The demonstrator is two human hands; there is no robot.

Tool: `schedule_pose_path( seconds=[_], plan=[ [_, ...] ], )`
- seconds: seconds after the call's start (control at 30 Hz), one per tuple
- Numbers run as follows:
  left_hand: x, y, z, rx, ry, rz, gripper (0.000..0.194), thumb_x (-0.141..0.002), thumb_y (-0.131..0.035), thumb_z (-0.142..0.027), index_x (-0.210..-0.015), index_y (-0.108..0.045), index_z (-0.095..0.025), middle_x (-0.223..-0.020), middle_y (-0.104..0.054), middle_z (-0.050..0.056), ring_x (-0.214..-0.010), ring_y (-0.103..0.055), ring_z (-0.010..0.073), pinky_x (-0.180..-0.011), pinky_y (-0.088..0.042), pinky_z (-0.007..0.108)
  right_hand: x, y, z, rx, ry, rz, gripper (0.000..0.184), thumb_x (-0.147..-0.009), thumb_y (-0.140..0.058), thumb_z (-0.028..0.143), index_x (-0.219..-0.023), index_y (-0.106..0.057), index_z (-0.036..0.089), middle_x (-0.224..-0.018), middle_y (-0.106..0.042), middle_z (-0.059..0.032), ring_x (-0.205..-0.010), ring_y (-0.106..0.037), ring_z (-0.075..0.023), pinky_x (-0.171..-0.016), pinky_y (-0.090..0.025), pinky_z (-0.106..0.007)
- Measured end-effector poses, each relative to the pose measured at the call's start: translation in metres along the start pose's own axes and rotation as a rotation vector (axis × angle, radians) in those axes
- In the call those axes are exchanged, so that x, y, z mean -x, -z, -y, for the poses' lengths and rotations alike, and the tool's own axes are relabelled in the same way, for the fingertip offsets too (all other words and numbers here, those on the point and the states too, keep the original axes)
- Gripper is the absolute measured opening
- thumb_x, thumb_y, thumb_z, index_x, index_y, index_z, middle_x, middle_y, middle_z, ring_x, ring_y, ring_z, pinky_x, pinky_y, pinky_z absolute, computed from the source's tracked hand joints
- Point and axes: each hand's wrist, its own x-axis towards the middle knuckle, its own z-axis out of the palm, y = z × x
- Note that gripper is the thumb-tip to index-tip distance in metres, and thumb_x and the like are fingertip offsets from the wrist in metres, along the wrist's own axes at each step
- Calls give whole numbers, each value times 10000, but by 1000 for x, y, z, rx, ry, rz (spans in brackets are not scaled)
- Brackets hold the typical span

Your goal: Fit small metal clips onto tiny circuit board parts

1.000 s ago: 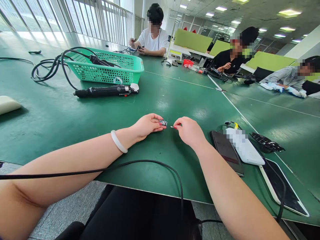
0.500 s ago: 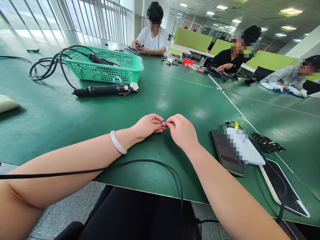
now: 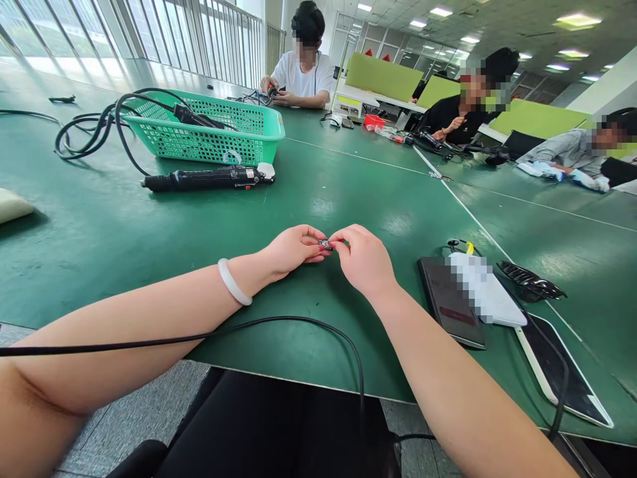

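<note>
Small part — black, flecked with white.

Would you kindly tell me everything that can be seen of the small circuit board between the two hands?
The small circuit board is dark with pale markings and looks flat and stiff. The left hand pinches one end between thumb and fingers, while the pinched fingertips of the right hand meet the other end; both partly cover it. It is held over the green tabletop; whether it touches that surface is unclear. Its finer parts are too small to make out.
</note>
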Motion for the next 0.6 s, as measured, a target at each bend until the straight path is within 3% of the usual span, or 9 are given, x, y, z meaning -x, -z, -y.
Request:
schedule_pose_path(
  seconds=[0.13,0.23,0.6],
  plan=[
    [1,0,-1,13,7,-2,119,-805,-582,-42,-872,-522,-120,-828,-698,67,-793,-663,107,-805,-498,283,0,2,-7,-69,-11,1,157,-825,-546,197,-929,-664,207,-964,-649,-26,-757,-579,-147,-646,-434,-287],
    [0,0,-1,14,7,5,125,-802,-583,-41,-877,-522,-121,-821,-700,63,-771,-660,99,-801,-495,277,0,2,-12,-79,-9,61,267,-776,-624,241,-1040,-656,214,-1015,-648,-31,-726,-575,-144,-650,-445,-298],
    [-2,2,0,6,8,26,146,-787,-598,-44,-889,-528,-122,-795,-697,47,-738,-651,85,-819,-500,286,-3,-2,-15,-80,-62,102,132,-770,-617,254,-871,-695,221,-867,-657,-9,-675,-546,-130,-604,-407,-281]
  ],
)
